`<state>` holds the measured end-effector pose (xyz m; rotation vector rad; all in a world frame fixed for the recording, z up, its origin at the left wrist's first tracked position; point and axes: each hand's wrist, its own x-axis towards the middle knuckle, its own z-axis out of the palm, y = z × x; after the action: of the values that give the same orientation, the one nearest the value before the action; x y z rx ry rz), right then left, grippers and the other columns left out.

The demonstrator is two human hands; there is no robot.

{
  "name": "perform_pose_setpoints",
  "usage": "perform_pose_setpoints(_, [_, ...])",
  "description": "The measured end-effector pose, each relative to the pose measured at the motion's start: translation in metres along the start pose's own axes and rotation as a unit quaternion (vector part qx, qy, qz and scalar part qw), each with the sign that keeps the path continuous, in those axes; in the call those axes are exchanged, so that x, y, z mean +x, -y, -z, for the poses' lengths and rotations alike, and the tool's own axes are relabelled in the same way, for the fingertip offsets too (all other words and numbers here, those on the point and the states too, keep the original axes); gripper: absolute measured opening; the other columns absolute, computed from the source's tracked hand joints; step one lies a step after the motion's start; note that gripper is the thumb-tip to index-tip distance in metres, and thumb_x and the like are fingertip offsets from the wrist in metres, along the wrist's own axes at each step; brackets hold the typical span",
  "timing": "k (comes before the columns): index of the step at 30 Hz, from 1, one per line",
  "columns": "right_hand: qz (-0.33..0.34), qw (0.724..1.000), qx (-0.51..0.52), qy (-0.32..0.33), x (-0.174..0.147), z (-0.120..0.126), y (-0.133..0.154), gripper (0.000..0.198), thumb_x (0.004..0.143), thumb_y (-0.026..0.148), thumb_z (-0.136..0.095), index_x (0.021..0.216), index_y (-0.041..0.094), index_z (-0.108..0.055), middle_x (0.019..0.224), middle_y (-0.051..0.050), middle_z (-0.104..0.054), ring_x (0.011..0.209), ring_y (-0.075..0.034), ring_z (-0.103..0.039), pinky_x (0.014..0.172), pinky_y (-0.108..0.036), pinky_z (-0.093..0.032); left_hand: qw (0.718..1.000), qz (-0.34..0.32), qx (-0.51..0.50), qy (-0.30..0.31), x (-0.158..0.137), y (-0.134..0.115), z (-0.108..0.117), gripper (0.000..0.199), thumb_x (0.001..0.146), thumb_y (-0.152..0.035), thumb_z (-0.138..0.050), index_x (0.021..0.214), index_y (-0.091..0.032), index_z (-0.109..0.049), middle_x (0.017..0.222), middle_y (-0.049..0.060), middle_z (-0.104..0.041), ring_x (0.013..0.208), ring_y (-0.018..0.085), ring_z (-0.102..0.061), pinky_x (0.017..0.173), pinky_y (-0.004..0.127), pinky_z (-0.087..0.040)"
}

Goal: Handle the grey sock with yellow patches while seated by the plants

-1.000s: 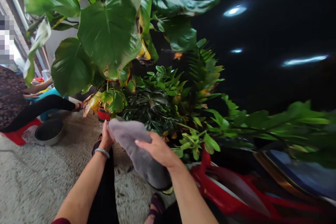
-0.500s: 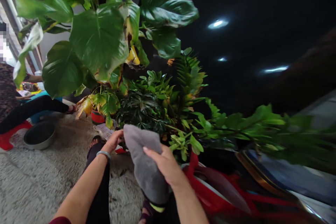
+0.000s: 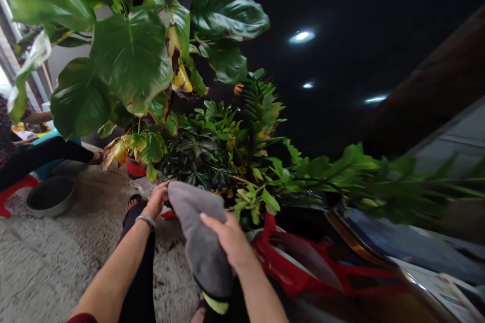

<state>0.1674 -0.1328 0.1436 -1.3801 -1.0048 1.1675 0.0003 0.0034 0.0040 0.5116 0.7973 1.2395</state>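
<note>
A grey cloth (image 3: 199, 234) hangs between my two hands in front of me. My left hand (image 3: 157, 199), with a bracelet at the wrist, pinches the cloth's upper left corner. My right hand (image 3: 224, 240) lies over the cloth's right side and grips it. The cloth's lower end, with a yellow-green edge (image 3: 215, 304), hangs near my legs. Just behind the cloth stand potted plants (image 3: 204, 154) with dark and light green leaves.
A tall plant with big leaves (image 3: 129, 55) rises at the left over a red pot (image 3: 134, 167). A red frame (image 3: 303, 267) lies at the right. A metal bowl (image 3: 50, 196) sits on the pale rough floor (image 3: 45, 262); a seated person (image 3: 26, 154) is at far left.
The view has drifted right and down. My left hand has shifted along the cloth's top edge, and the cloth hangs more folded between both hands.
</note>
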Motion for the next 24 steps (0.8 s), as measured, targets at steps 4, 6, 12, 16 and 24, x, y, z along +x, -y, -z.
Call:
perform_pose_setpoints(4, [0.086,0.962,0.065,-0.252,0.044,0.025,0.035,0.05,0.055,0.046,-0.078,0.097,0.019,-0.07,0.102,-0.011,-0.078,0.099,-0.032,-0.072,0.083,-0.043,-0.059,0.999,-0.017,0.026,-0.02,-0.003,-0.004,0.002,0.043,0.057,-0.01,-0.071,0.099,-0.014,-0.075,0.086,0.008,-0.073,0.075,0.019,-0.066,0.063,0.027,-0.049])
perform_pose_setpoints(6, [0.061,0.957,0.099,-0.266,0.067,0.021,0.035,0.05,0.058,0.046,-0.071,0.1,0.02,-0.067,0.106,-0.011,-0.077,0.104,-0.03,-0.07,0.082,-0.04,-0.06,0.999,-0.014,0.028,-0.019,-0.006,-0.005,0.002,0.039,0.058,-0.01,-0.069,0.097,-0.014,-0.075,0.087,0.009,-0.072,0.076,0.02,-0.067,0.064,0.027,-0.05])
perform_pose_setpoints(12, [-0.058,0.983,0.104,-0.137,0.014,-0.008,-0.036,0.023,0.059,0.042,-0.072,0.074,0.026,-0.068,0.075,-0.01,-0.078,0.075,-0.035,-0.075,0.069,-0.047,-0.061,0.999,-0.015,0.034,-0.005,-0.008,-0.004,0.004,0.035,0.061,-0.012,-0.071,0.095,-0.013,-0.076,0.092,0.009,-0.072,0.072,0.017,-0.065,0.062,0.027,-0.05])
perform_pose_setpoints(16, [0.006,0.984,0.048,-0.169,-0.015,0.002,-0.032,0.03,0.061,0.049,-0.077,0.08,0.026,-0.071,0.091,-0.012,-0.079,0.092,-0.036,-0.074,0.084,-0.047,-0.059,0.999,-0.006,0.052,0.004,-0.005,-0.002,0.003,0.029,0.062,-0.012,-0.072,0.091,-0.012,-0.076,0.094,0.01,-0.072,0.072,0.018,-0.065,0.062,0.029,-0.05])
perform_pose_setpoints(24, [0.009,0.974,0.1,-0.203,0.063,0.008,0.017,0.047,0.062,0.047,-0.065,0.099,0.018,-0.066,0.116,-0.016,-0.074,0.106,-0.033,-0.07,0.088,-0.042,-0.057,0.998,0.0,0.066,0.009,-0.004,0.005,-0.001,0.033,0.059,-0.02,-0.076,0.091,-0.012,-0.074,0.089,0.009,-0.072,0.071,0.019,-0.066,0.062,0.029,-0.05])
